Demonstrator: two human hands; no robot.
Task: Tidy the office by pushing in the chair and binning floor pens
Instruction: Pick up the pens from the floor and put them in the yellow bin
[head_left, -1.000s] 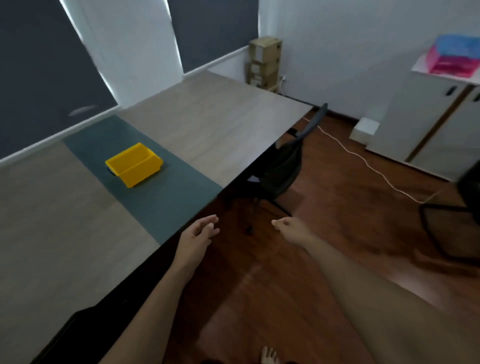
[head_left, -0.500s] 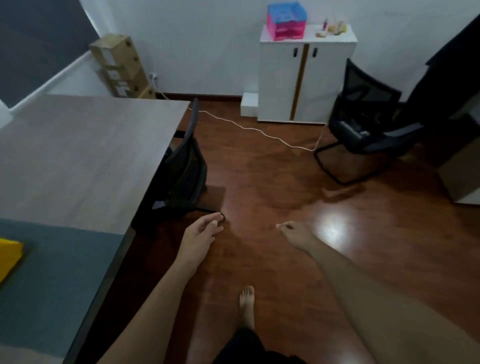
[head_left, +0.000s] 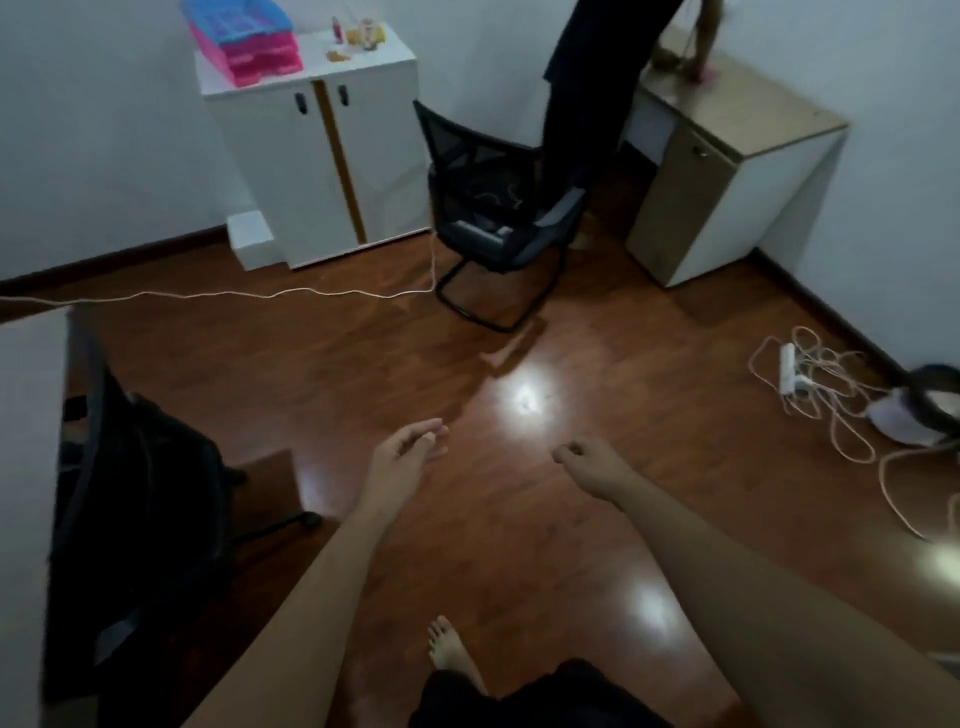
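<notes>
A black wheeled office chair (head_left: 135, 499) stands tucked against the desk (head_left: 26, 467) at the left edge. My left hand (head_left: 402, 457) hangs over the wooden floor in the middle, fingers apart and holding nothing. My right hand (head_left: 587, 465) is a little to its right, fingers curled in with nothing visible in them. A thin brownish streak (head_left: 511, 348) lies on the floor beyond the hands; I cannot tell if it is a pen. The yellow bin is out of view.
A second black chair (head_left: 493, 208) stands by a white cabinet (head_left: 322, 156) at the back. A beige cabinet (head_left: 727, 171) is at the back right. A white cable (head_left: 234, 294) crosses the floor; a power strip (head_left: 787, 366) with tangled cords lies at right. My bare foot (head_left: 449, 649) is below.
My view has swung right, away from the desk and yellow bin toward the room's far corner. Both hands keep the same pose in front of me.
</notes>
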